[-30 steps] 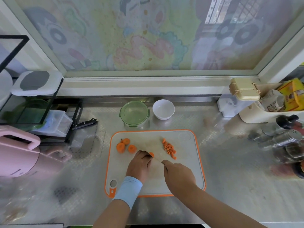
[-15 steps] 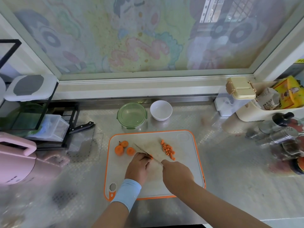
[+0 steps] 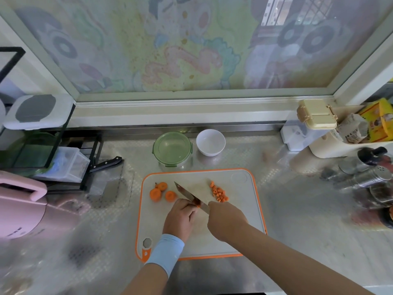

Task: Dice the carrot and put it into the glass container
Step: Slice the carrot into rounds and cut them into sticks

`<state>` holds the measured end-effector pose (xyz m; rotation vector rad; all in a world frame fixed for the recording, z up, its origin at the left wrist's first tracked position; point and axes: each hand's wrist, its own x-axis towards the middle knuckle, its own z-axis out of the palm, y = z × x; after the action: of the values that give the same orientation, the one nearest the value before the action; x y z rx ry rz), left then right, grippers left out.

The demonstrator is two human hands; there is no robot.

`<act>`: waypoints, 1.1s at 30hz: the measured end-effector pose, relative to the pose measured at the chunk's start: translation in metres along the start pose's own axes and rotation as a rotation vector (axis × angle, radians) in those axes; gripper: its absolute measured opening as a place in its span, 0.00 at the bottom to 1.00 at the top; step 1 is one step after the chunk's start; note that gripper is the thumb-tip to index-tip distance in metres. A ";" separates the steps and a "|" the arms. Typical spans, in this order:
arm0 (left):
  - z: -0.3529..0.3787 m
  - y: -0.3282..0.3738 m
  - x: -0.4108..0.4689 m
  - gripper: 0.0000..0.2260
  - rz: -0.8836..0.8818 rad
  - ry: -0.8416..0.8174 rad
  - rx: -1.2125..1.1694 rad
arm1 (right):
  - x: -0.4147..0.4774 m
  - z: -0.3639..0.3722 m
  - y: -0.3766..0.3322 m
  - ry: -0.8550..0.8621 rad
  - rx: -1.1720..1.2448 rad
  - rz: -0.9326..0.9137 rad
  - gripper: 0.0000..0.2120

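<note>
dicing | your left hand [image 3: 180, 218] curls over carrot piece [image 3: 196, 202], steadying it (fingertips tucked from blade) | right hand [image 3: 225, 222] grips knife [image 3: 185, 193] | dice [image 3: 219, 193] parked right | glass container [image 3: 172, 149] lidded

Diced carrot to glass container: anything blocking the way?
Yes: the green lid sits on the glass container, covering its mouth. Nothing else lies between it and the diced carrot; the white bowl stands to the container's right, off the path.
</note>
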<state>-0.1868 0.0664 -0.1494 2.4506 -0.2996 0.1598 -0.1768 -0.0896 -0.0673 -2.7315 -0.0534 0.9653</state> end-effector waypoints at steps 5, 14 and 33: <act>0.001 -0.002 -0.003 0.07 -0.016 -0.013 -0.007 | 0.012 0.017 -0.001 -0.017 -0.001 0.023 0.08; 0.005 -0.005 -0.005 0.08 0.037 0.007 -0.006 | 0.021 0.049 0.008 0.050 0.054 0.039 0.08; 0.005 -0.008 -0.011 0.04 0.019 0.042 0.077 | 0.011 0.035 0.006 0.111 0.037 -0.004 0.05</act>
<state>-0.1954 0.0710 -0.1604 2.5176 -0.3035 0.2344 -0.1902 -0.0865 -0.1023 -2.7447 -0.0207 0.8038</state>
